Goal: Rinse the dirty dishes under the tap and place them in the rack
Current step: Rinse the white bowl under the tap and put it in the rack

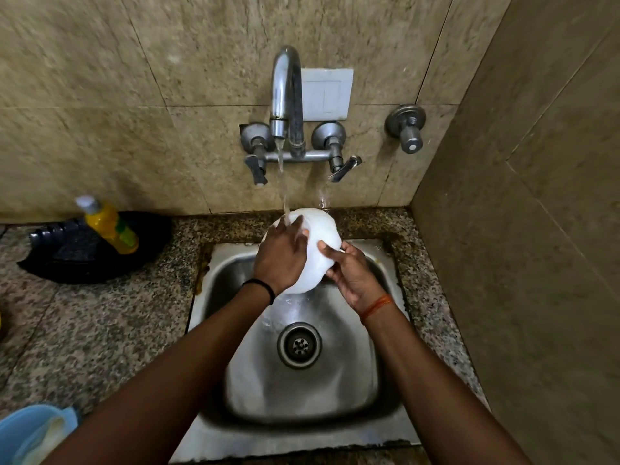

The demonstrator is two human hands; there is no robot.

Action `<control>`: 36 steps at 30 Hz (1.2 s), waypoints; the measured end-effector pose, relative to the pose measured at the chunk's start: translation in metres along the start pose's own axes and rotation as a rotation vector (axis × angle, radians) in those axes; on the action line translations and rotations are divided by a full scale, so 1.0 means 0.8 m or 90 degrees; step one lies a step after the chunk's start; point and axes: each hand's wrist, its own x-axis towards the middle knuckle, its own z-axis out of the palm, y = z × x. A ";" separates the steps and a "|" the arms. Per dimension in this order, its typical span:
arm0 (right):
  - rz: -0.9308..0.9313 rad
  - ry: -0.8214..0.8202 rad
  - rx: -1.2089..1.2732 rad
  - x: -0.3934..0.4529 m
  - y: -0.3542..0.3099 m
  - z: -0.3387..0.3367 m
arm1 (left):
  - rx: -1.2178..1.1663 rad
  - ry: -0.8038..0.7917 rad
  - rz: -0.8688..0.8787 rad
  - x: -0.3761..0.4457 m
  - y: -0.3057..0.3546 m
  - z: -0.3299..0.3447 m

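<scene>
A white bowl [318, 243] is held upside down and tilted over the back of the steel sink [365, 364], with its outer side facing me. Water runs from the chrome tap [285, 95] onto its top left edge and onto my fingers. My left hand [280, 256] lies flat across the bowl's left side. My right hand [352, 276] grips the bowl's right edge, thumb on the outside. A black rack [67, 260] sits on the counter to the left, behind the sink line.
A yellow dish-soap bottle [109, 226] leans in the black rack. A blue plastic container [30, 434] shows at the bottom left corner. The speckled granite counter [100, 330] surrounds the sink. A tiled side wall [536, 229] closes the right; a second valve [407, 129] juts from the back wall.
</scene>
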 end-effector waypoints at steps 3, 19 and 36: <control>-0.066 0.031 -0.163 -0.003 0.002 0.008 | -0.173 0.008 -0.143 -0.001 0.020 -0.017; -0.161 -0.150 -0.786 -0.012 0.007 0.032 | -0.729 -0.073 -0.503 -0.024 -0.048 -0.035; 0.018 0.058 -0.068 0.020 -0.013 0.075 | -0.876 -0.086 -0.484 -0.040 -0.066 -0.029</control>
